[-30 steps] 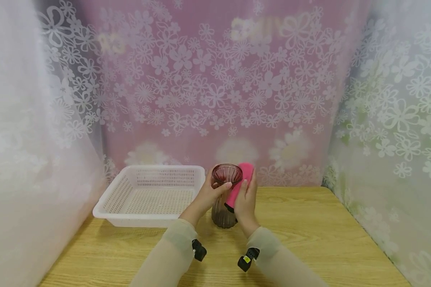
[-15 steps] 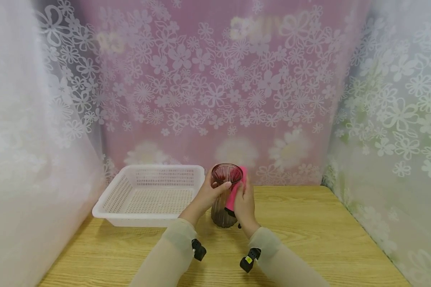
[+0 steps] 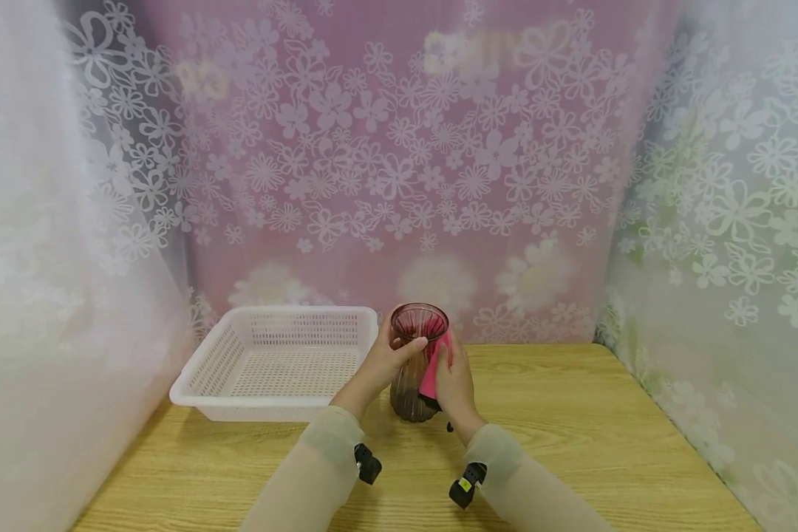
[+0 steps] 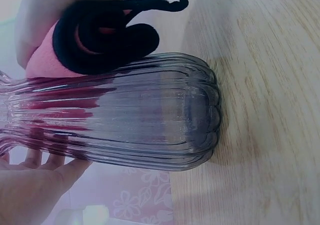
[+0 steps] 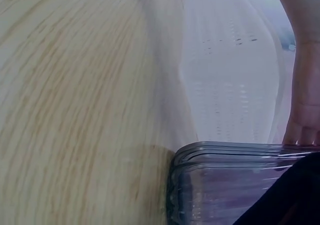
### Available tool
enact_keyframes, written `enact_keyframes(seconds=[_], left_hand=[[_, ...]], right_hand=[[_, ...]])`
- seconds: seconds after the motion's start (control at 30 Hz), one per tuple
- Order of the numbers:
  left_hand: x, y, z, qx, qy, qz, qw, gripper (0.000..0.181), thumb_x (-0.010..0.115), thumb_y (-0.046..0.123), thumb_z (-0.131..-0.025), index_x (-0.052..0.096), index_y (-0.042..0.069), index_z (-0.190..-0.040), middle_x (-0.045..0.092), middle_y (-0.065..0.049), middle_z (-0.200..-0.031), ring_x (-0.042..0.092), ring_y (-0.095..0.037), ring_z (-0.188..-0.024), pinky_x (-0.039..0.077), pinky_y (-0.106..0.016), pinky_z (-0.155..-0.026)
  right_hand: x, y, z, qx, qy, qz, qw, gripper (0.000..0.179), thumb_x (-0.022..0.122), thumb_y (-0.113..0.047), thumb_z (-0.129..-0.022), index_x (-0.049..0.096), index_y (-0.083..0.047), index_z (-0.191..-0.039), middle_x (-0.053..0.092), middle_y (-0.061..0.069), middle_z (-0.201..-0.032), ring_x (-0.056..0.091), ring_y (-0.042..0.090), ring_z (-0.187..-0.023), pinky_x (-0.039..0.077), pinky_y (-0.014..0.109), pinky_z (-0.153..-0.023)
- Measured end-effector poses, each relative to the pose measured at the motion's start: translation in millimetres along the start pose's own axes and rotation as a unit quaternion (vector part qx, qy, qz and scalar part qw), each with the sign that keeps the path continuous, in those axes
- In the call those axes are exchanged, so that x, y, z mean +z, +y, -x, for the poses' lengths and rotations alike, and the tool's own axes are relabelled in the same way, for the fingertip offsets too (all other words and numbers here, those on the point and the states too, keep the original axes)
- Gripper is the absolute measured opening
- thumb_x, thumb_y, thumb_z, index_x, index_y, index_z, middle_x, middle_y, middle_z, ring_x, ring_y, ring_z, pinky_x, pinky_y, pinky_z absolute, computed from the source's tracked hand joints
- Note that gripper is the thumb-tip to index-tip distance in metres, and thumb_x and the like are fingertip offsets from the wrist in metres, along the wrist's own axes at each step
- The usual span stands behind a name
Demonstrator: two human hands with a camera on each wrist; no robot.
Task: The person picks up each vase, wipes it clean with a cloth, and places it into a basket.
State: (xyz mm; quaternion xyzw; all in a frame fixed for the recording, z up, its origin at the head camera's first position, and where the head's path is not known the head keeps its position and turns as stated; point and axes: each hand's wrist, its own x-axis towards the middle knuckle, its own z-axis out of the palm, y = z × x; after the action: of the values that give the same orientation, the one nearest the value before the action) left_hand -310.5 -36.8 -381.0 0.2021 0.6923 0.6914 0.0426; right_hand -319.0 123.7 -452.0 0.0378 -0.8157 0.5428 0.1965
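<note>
A ribbed glass vase (image 3: 408, 395), purple-pink at its rim and greyish lower down, stands upright on the table. My left hand (image 3: 387, 358) grips its upper part from the left, thumb across the front. On the other side my right hand (image 3: 455, 380) holds a folded pink cloth (image 3: 431, 380) with black edging against the vase's wall. The left wrist view shows the cloth's rolled black edge (image 4: 95, 40) and a small black loop touching the glass (image 4: 150, 115). In the right wrist view the dark edging covers part of the vase (image 5: 215, 185), and the right hand is out of sight.
A white perforated plastic basket (image 3: 269, 411) stands on the wooden table (image 3: 558, 436) just left of the vase. Floral curtains (image 3: 399, 185) enclose the table at the back and on both sides.
My right hand has slid the cloth downward along the vase's right side; the cloth's top now sits lower behind the rim. My left hand and the vase have stayed in place.
</note>
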Motion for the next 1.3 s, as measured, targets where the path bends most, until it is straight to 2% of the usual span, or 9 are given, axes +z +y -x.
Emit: enact_keyframes(seconds=[0.1, 0.23, 0.43, 0.63, 0.87, 1.07, 1.3], left_hand=[[0.3, 0.7, 0.8, -0.003, 0.003, -0.008, 1.0000, 0.084, 0.068, 0.020, -0.096, 0.014, 0.020, -0.161, 0.029, -0.021, -0.159, 0.033, -0.042, -0.142, 0.037, -0.057, -0.108], [0.3, 1.8, 1.6, -0.009, 0.006, -0.018, 0.9998, 0.085, 0.068, 0.022, -0.097, 0.013, 0.020, -0.161, 0.027, -0.021, -0.160, 0.032, -0.043, -0.143, 0.038, -0.058, -0.107], [-0.3, -1.7, -0.7, 0.001, 0.003, -0.011, 0.9999, 0.084, 0.068, 0.020, -0.096, 0.014, 0.020, -0.161, 0.031, -0.021, -0.158, 0.036, -0.041, -0.141, 0.038, -0.056, -0.108], [-0.1, -3.0, -0.8, 0.007, 0.005, -0.006, 0.9999, 0.085, 0.068, 0.019, -0.096, 0.014, 0.020, -0.161, 0.032, -0.022, -0.157, 0.037, -0.040, -0.141, 0.037, -0.054, -0.108], [-0.3, -3.3, -0.6, 0.010, 0.007, -0.011, 0.9999, 0.086, 0.068, 0.020, -0.096, 0.013, 0.019, -0.161, 0.031, -0.021, -0.158, 0.034, -0.042, -0.141, 0.036, -0.056, -0.109], [-0.6, -3.1, -0.2, 0.002, 0.010, -0.015, 0.9998, 0.088, 0.069, 0.022, -0.096, 0.011, 0.019, -0.162, 0.027, -0.021, -0.160, 0.030, -0.043, -0.144, 0.033, -0.057, -0.110], [-1.2, -1.9, 0.5, 0.001, 0.002, -0.020, 0.9998, 0.087, 0.067, 0.024, -0.097, 0.010, 0.020, -0.162, 0.025, -0.021, -0.161, 0.030, -0.042, -0.144, 0.033, -0.058, -0.111]], right_hand=[[-0.2, 4.5, -0.6, -0.005, -0.004, -0.003, 1.0000, 0.062, 0.031, -0.047, -0.108, 0.023, -0.015, -0.161, 0.028, 0.018, -0.160, 0.028, 0.037, -0.146, 0.025, 0.057, -0.115], [-0.4, 7.0, -0.7, -0.006, -0.009, -0.007, 0.9999, 0.060, 0.033, -0.042, -0.109, 0.025, -0.012, -0.160, 0.033, 0.020, -0.157, 0.035, 0.038, -0.142, 0.029, 0.057, -0.113], [-0.4, 11.0, 0.0, 0.005, -0.018, -0.007, 0.9998, 0.057, 0.033, -0.037, -0.110, 0.022, -0.014, -0.161, 0.031, 0.017, -0.159, 0.033, 0.036, -0.143, 0.029, 0.056, -0.113], [0.0, 18.3, 0.6, 0.017, -0.032, -0.005, 0.9993, 0.056, 0.032, -0.037, -0.110, 0.019, -0.018, -0.162, 0.029, 0.015, -0.161, 0.033, 0.036, -0.143, 0.030, 0.056, -0.113], [1.4, 27.6, 0.9, 0.042, -0.040, -0.004, 0.9983, 0.056, 0.031, -0.037, -0.111, 0.020, -0.017, -0.161, 0.027, 0.015, -0.162, 0.027, 0.035, -0.147, 0.025, 0.056, -0.115], [1.9, 33.8, -0.1, 0.051, -0.048, 0.004, 0.9975, 0.057, 0.030, -0.039, -0.111, 0.024, -0.010, -0.160, 0.033, 0.018, -0.159, 0.032, 0.037, -0.144, 0.027, 0.057, -0.114], [1.4, 38.7, 0.3, 0.065, -0.056, 0.025, 0.9959, 0.057, 0.029, -0.039, -0.111, 0.026, -0.010, -0.159, 0.036, 0.019, -0.157, 0.035, 0.039, -0.142, 0.028, 0.058, -0.113]])
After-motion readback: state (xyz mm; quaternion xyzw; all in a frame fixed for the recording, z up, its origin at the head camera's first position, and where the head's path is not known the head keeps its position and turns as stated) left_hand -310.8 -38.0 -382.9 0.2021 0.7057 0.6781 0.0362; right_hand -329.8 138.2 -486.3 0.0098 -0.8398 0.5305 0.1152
